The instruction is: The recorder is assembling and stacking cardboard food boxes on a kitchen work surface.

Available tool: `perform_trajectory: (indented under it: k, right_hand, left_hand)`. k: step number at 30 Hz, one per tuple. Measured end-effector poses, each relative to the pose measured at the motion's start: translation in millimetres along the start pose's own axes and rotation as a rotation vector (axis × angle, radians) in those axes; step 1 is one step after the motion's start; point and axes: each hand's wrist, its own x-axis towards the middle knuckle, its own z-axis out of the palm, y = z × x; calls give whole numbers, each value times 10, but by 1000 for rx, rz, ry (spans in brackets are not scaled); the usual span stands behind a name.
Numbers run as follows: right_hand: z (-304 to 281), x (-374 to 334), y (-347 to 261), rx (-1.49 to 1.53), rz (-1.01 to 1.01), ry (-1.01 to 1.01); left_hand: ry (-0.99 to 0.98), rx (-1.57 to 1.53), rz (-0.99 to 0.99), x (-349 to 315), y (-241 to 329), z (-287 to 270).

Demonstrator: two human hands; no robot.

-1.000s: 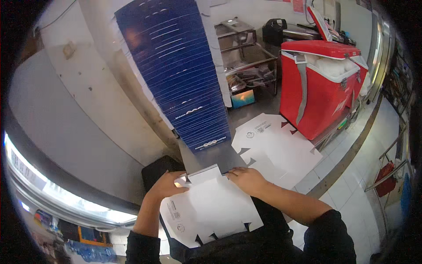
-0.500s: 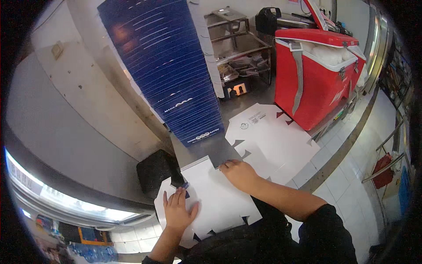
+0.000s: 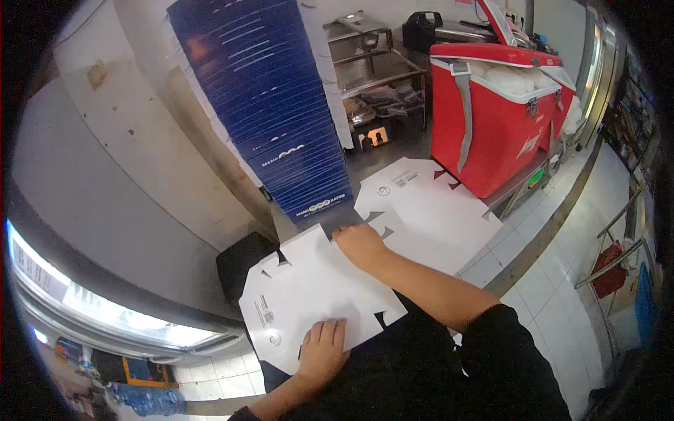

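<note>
A white die-cut cardboard box blank [image 3: 330, 281] lies flat in front of me, with notched edges and small dark print at its left end. My left hand [image 3: 324, 349] rests on its near edge, fingers lying flat and close together. At the far right edge of the same blank, my right hand [image 3: 360, 245] has its fingers curled in around the border. Its fingertips are partly hidden. Beyond my right arm lies a second white box blank [image 3: 435, 217], printed side up, with dark slots showing at its cuts.
A tall stack of blue folded boxes [image 3: 288, 126] stands behind the blanks. To its right are a metal rack [image 3: 375, 88] and a red cooler box [image 3: 484, 126] with its lid ajar over white contents. A black object [image 3: 242, 263] sits at the left, beside a grey curved surface [image 3: 119, 203].
The near blank's left end now lies flat with its print showing. My left hand has moved from the blank's left side to its near edge. My right hand has shifted slightly left and farther away.
</note>
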Motion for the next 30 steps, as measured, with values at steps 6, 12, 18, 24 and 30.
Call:
perform_trajectory:
  k: [6,12,18,24,30]
  right_hand:
    - [60,24,23,-35,97,-71]
    - [108,-11,-24,-57,99,12]
    - [-64,-73,61,60,110,-55]
    - [-786,-480,42,508,67,-18]
    - [-991,-1156,-232,143,-203,-232]
  left_hand:
    - [114,73,49,55,96,38]
    - [241,304,41,136,162,247]
    - [-46,-26,181,347,-53,-250]
    - [-344,-390,141,809,-643,-467]
    - [-548,-789,25,1056,-957,-427]
